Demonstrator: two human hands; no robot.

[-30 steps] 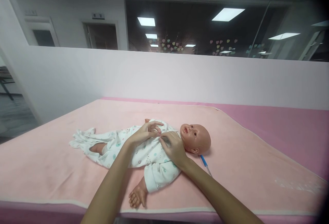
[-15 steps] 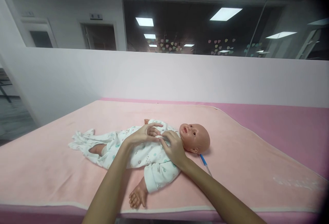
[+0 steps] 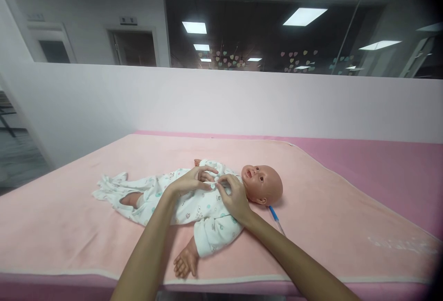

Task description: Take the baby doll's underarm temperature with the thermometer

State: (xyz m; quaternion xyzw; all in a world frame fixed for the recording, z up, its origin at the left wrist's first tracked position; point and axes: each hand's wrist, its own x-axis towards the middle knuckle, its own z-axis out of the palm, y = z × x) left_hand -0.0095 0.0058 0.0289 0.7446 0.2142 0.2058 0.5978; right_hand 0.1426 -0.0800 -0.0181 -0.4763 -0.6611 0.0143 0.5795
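A white wall point(image 3: 242, 103) stands behind the pink tabletop point(image 3: 394, 167). A big peach cloth point(image 3: 328, 213) lies over much of it. A doll point(image 3: 266, 183) is on its back on the cloth, head to the right and legs to the left. It wears a white suit point(image 3: 195, 211) with little pictures, and a bit of leg shows through a hole. The left hand point(image 3: 194, 180) and right hand point(image 3: 236, 197) both touch the suit's front, fingers bent, tips close together. I cannot tell if either hand is pinching it. A blue stick point(image 3: 273, 213) lies by the doll's head.
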